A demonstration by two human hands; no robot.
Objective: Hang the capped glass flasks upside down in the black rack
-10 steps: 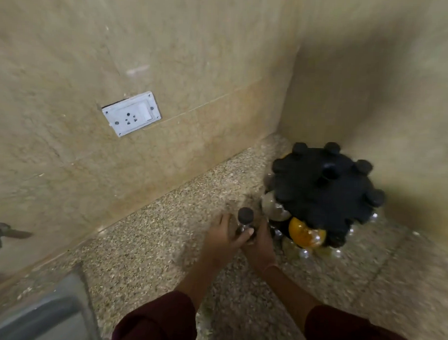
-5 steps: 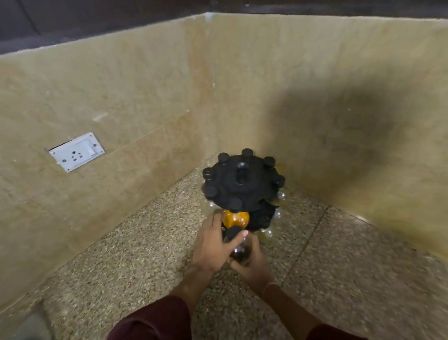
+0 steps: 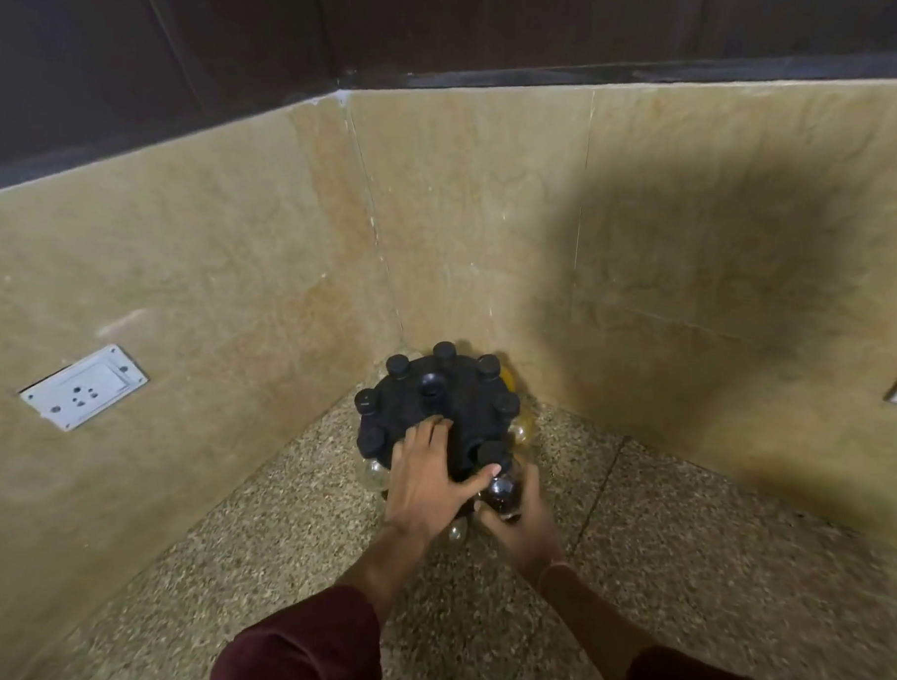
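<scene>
Rack (image 3: 445,422): a black round rack was seen standing on the speckled counter (image 3: 684,545), tucked right into the corner where the two tan walls (image 3: 233,289) met.
Caps (image 3: 397,366): black caps were seen poking up around the rack's rim, one more near its centre; the glass bulbs under most of them were largely hidden by the rack's top.
Left hand (image 3: 425,480): it was laid flat on the near part of the rack's top, fingers spread wide and pointed toward the corner, thumb stretched out to the right; nothing was gripped by it.
Right hand (image 3: 523,525): it was cupped from below and from the near side around a dark flask (image 3: 501,492), fingers closed on the glass.
Flask: the held flask was found at the rack's near right edge, its round body just below the rim; a black cap (image 3: 492,452) was seen directly above it at the rim. Whether the neck was seated in a slot could not be told.
Thumb contact: the left thumb's tip was seen touching, or all but touching, the top of the held flask.
Other flasks: clear bulbs (image 3: 374,474) were glimpsed under the rack's left edge, and an amber one (image 3: 508,377) at its far right edge, against the wall.
Socket (image 3: 83,387): a white socket plate was set in the wall well to the left of the rack.
Sleeves (image 3: 299,647): dark red sleeves were seen on both forearms, well on the near side of the rack.
</scene>
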